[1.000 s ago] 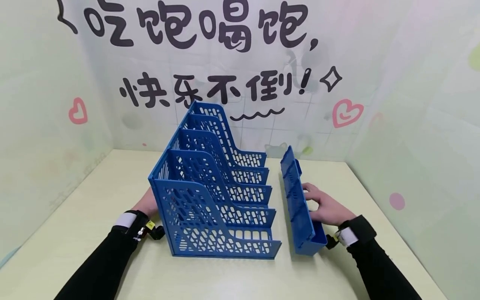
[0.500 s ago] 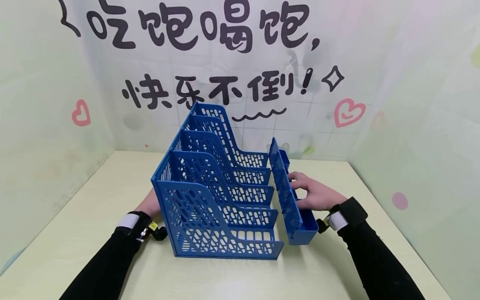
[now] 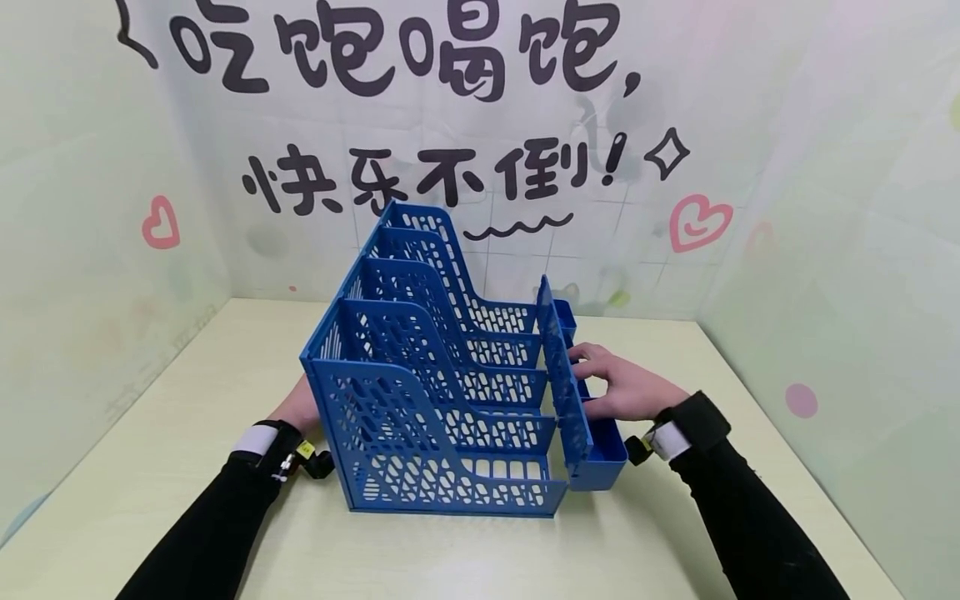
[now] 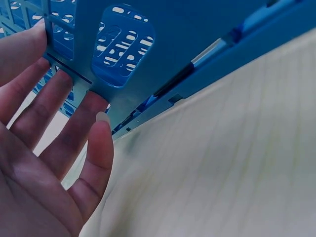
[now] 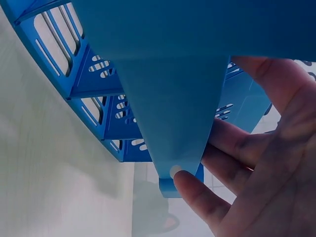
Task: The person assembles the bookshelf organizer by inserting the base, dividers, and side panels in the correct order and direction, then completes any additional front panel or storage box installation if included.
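A blue file rack (image 3: 390,379) with upright perforated dividers stands on the table, its openings facing right. Behind it, partly hidden in the head view, my left hand (image 3: 298,408) touches the back; the left wrist view has its fingers (image 4: 74,128) extended against the latticed panel. My right hand (image 3: 633,387) grips a long blue front strip with a pen tray (image 3: 600,475) on its outer side. That strip stands upright right at the front ends of the dividers. From the right wrist, fingers (image 5: 229,173) bend around the tray's underside (image 5: 168,113).
The pale wooden table (image 3: 465,558) carries the rack near its middle. A printed cloth wall (image 3: 480,125) closes off the back, with pale walls left (image 3: 90,208) and right (image 3: 847,250).
My right hand has brought the front strip and tray leftward from beside the rack up to its divider ends. My left hand has stayed behind the rack.
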{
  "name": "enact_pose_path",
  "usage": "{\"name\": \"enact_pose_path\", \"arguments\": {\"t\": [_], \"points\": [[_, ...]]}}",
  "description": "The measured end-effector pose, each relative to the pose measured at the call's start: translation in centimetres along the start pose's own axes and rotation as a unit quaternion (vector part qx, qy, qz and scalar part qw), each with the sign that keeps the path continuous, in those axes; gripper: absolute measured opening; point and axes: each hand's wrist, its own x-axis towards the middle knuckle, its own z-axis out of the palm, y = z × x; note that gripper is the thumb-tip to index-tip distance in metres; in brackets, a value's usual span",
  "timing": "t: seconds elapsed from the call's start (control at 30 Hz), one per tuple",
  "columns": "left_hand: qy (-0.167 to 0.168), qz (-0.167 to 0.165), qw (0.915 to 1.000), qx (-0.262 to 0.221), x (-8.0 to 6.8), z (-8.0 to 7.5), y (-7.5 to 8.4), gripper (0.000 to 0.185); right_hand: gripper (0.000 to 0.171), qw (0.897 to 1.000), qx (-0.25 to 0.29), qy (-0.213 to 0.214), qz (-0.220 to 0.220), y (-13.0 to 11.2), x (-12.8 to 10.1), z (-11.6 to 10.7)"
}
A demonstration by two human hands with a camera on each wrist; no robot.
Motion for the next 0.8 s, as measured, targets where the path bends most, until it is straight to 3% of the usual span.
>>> {"name": "enact_pose_path", "arguments": {"t": [0.07, 0.37, 0.53, 0.67, 0.8], "points": [[0.003, 0.0, 1.0, 0.0, 0.04, 0.02, 0.05, 0.018, 0.039, 1.0, -0.001, -0.001, -0.001, -0.13, -0.01, 0.03], [0.001, -0.011, 0.9999, 0.001, -0.2, -0.14, 0.2, 0.026, 0.034, 1.0, 0.008, -0.008, -0.002, 0.04, 0.16, 0.78], [0.01, -0.003, 0.9997, 0.022, -0.16, -0.06, 0.21, 0.023, 0.042, 1.0, -0.002, 0.003, -0.007, 0.03, 0.12, 0.99], [0.023, 0.017, 0.9993, 0.025, -0.02, 0.03, 0.02, 0.012, 0.064, 1.0, 0.016, 0.018, -0.001, -0.38, 0.17, 1.01], [0.02, 0.011, 0.9997, 0.005, 0.05, 0.08, -0.05, 0.009, 0.094, 0.998, 0.054, 0.015, 0.024, -0.65, 0.2, 0.98]]}}
